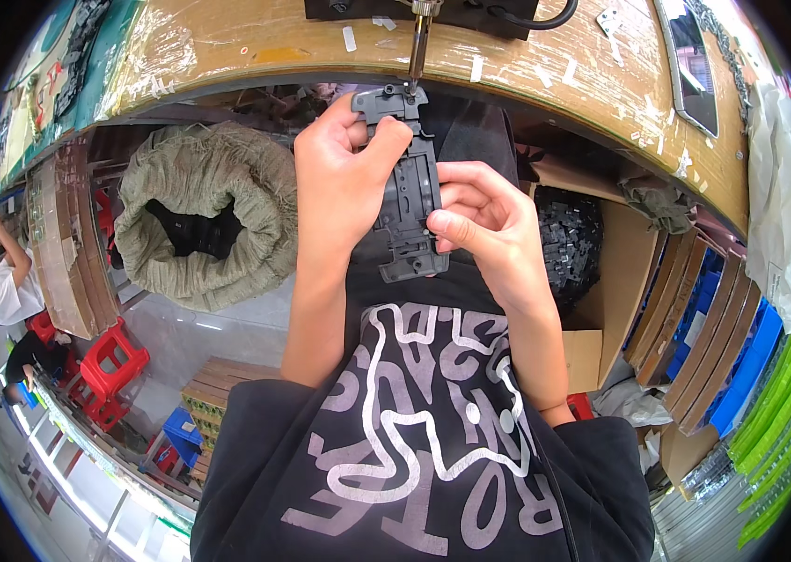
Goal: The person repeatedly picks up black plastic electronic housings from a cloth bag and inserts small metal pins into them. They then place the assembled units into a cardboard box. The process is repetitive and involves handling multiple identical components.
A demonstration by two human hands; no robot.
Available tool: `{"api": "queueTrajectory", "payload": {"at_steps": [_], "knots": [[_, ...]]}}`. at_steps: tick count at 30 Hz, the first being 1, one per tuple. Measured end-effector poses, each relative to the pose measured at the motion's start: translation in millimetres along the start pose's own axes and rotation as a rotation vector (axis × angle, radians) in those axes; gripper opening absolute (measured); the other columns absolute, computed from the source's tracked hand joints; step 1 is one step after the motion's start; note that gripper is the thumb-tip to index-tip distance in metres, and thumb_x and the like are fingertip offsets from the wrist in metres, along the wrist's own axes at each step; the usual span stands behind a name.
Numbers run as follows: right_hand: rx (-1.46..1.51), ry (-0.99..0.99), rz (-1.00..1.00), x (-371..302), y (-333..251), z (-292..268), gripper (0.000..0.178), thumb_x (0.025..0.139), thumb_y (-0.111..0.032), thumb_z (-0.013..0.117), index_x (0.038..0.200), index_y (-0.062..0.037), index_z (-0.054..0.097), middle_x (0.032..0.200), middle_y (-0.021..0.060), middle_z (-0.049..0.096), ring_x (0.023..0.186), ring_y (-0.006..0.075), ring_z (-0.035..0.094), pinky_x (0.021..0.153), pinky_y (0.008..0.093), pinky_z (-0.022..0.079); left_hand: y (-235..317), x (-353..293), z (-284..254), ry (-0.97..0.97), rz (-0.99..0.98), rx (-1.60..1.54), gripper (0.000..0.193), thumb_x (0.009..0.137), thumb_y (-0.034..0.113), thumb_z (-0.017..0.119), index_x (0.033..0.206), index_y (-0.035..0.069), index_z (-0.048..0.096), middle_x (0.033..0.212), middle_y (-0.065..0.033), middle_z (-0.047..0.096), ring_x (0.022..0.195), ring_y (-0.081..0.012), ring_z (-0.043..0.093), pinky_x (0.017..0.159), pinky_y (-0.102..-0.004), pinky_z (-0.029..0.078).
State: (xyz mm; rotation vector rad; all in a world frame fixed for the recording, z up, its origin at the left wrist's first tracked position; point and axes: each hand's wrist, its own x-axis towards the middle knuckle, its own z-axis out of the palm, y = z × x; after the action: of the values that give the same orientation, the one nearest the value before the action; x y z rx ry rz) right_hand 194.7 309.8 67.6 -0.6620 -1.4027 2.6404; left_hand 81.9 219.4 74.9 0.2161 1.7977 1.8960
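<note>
fastening step at the bench edge: a dark plastic frame held up to a fixed driver bit.

largest to smallest: the wooden bench arcs overhead, a woven sack and a cardboard box of dark parts sit below; the left hand is closed around the dark plastic frame near its top, the right hand pinches its side; the driver bit touches the upper end. next, i judge, calls for holding it square under the bit.
</note>
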Motion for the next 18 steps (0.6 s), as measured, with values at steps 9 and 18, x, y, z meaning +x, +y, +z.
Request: {"api": "queueTrajectory", "payload": {"at_steps": [9,18], "knots": [[0.009,0.003,-0.021,0,-7,3,0.033,0.073,-0.001,0.062,0.102,0.0045,0.048,0.077,0.0073,0.058,0.064,0.0097,0.055,0.056,0.0207,0.045,3,3,2,-0.004,0.021,-0.013,0.008,0.074,0.002,0.052,0.081,-0.002,0.054,0.064,0.0004,0.056,0.054,-0.0008,0.046,0.046,-0.0166,0.036],[-0.104,0.038,0.038,4,5,-10,0.032,0.073,-0.005,0.063,0.101,0.0037,0.050,0.077,0.0045,0.057,0.064,0.0086,0.054,0.055,0.0190,0.043,-30,4,-5,-0.027,0.091,0.026,0.017,0.080,0.012,0.056,0.088,-0.003,0.053,0.065,-0.0015,0.056,0.057,-0.0017,0.046,0.047,-0.0187,0.037]]}}
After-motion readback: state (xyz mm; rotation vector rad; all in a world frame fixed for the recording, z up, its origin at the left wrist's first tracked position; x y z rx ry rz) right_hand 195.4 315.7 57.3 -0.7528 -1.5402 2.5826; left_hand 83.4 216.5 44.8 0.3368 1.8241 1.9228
